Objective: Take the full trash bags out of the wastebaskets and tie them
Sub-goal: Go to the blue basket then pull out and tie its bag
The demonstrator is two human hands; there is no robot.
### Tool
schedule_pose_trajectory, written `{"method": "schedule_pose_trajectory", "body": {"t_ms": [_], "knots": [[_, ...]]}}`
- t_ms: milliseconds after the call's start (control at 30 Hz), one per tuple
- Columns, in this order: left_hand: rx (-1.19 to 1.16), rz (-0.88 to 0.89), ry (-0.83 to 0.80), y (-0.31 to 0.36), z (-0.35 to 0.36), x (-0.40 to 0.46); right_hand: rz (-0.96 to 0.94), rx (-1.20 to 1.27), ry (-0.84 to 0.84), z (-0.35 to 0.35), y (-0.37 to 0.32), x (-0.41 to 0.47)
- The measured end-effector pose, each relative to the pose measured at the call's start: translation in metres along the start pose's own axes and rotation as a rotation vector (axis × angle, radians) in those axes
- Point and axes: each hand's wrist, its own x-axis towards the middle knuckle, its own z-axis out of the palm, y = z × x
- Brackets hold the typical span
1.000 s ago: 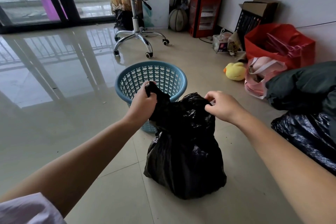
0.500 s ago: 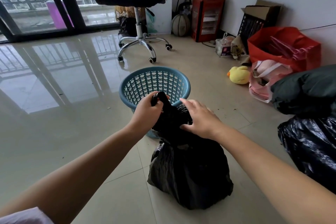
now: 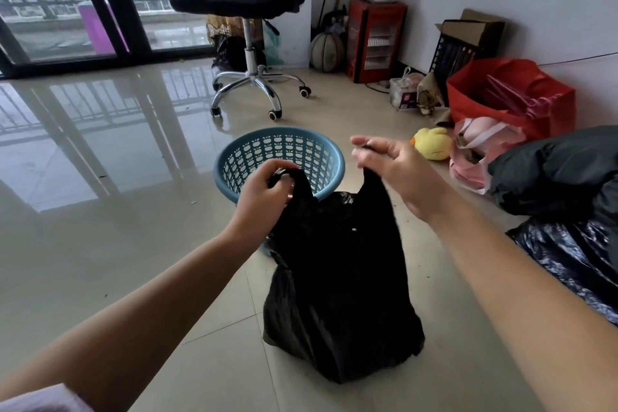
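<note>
— Both hands were seen at the top of a black trash bag [image 3: 341, 278]. One gathered corner was gripped in the curled left hand [image 3: 264, 192]; the other corner was pinched under the right hand [image 3: 398, 170], whose upper fingers were loosely spread.

— Where was the bag placed?

— It was stood on the tiled floor [image 3: 133, 244], just in front of the blue wastebasket [image 3: 329, 160], already lifted out. Tying was judged to be under way; next, the two corners would need to be crossed and knotted.

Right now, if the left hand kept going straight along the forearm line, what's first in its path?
Likely the basket: the left hand, gripping the bag, points up and away at its near rim. Depth is unclear.
</note>
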Motion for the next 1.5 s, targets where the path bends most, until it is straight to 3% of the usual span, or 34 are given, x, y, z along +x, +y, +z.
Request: {"method": "schedule_pose_trajectory", "body": {"t_ms": [67, 167, 300, 433, 533, 600, 700, 767, 867, 1100, 1167, 1300, 1367, 1433, 1500], "knots": [[-0.061, 0.037, 0.059, 0.007, 0.001, 0.003, -0.013, 0.408, 0.03, -0.007, -0.009, 0.0], [-0.115, 0.075, 0.128, 0.015, -0.002, 0.006, 0.02, 0.588, 0.043, -0.019, -0.003, -0.002], [-0.26, -0.053, 0.132, 0.024, -0.007, 0.004, 0.242, 0.098, -0.082, -0.025, 0.019, -0.004], [-0.413, -0.238, 0.12, 0.026, -0.01, 0.005, 0.245, -0.189, -0.063, -0.027, 0.024, -0.005], [-0.26, -0.097, 0.054, 0.033, 0.0, -0.001, 0.197, -0.43, -0.273, -0.017, 0.011, -0.011], [-0.118, 0.018, -0.08, 0.041, 0.015, -0.012, 0.129, -0.568, -0.417, 0.004, 0.003, -0.017], [0.047, 0.166, -0.278, 0.042, 0.029, -0.023, -0.042, -0.548, -0.498, 0.033, 0.006, -0.021], [0.158, 0.25, -0.344, 0.037, 0.028, -0.022, -0.065, -0.49, -0.372, 0.035, 0.013, -0.02], [0.379, 0.286, -0.479, 0.031, 0.021, -0.019, 0.128, -0.283, -0.171, 0.028, 0.018, -0.017], [0.38, 0.249, -0.567, 0.013, 0.005, 0.0, 0.239, -0.272, -0.286, 0.018, 0.017, -0.018], [0.39, 0.235, -0.534, 0.011, 0.005, 0.002, 0.248, -0.258, -0.329, 0.017, 0.018, -0.018], [0.334, 0.194, -0.218, 0.007, 0.007, 0.005, 0.238, -0.178, -0.325, 0.015, 0.02, -0.018], [0.218, 0.143, -0.154, 0.006, 0.012, -0.002, 0.251, -0.148, -0.403, 0.015, 0.023, -0.019], [0.048, 0.042, -0.301, 0.003, 0.017, -0.013, 0.27, -0.115, -0.425, 0.017, 0.026, -0.02], [-0.047, -0.04, -0.569, -0.002, 0.022, -0.023, 0.29, -0.016, -0.349, 0.017, 0.027, -0.018]]}}
